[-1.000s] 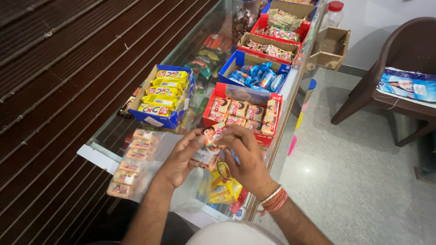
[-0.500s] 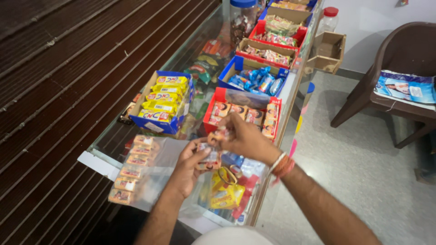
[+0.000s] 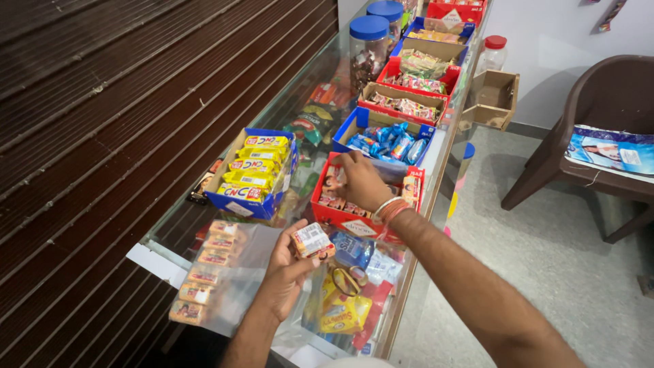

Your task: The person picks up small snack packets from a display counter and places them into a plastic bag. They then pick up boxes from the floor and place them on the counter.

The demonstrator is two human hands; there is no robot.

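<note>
My left hand (image 3: 286,272) holds a small stack of biscuit packets (image 3: 313,240) above the glass counter (image 3: 170,238), near its front end. My right hand (image 3: 360,180), with bangles at the wrist, reaches into the red display box (image 3: 354,221) of small snack packets, fingers curled down on a packet inside it. Whether it grips that packet I cannot tell. A clear plastic bag holding several biscuit packets (image 3: 204,269) lies on the glass just left of my left hand.
A blue box of yellow packets (image 3: 252,170) stands left of the red box. Further boxes of sweets (image 3: 385,133) and blue-lidded jars (image 3: 368,48) line the counter behind. A brown shutter (image 3: 102,102) runs along the left. A brown plastic chair (image 3: 599,136) stands at right.
My right hand left the packets held by the left hand and reached forward into the red box. The left hand stayed put with the stack.
</note>
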